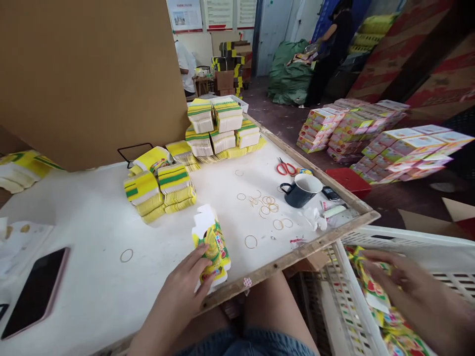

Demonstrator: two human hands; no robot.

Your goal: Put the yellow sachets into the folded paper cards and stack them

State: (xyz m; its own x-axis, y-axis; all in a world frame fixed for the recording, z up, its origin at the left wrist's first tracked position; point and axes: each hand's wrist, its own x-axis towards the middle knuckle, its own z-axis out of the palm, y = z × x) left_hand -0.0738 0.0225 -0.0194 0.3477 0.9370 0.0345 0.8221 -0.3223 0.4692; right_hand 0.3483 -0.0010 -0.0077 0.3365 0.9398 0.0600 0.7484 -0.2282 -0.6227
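My left hand is closed around the near part of a small yellow and green printed carton on the table. The carton's white end flaps stand out at the far end, around an opening. Off the table to the right, my right hand is over a white plastic crate and touches the yellow and red packets inside. Motion smears its fingers, so their grip is unclear. Several rubber bands lie on the tabletop beyond the carton.
Bundles of flat yellow cartons stand at the table's back, beside a large cardboard sheet. Right lie red scissors and a dark mug; left, a phone. Pink boxes stack on the floor. A person stands behind.
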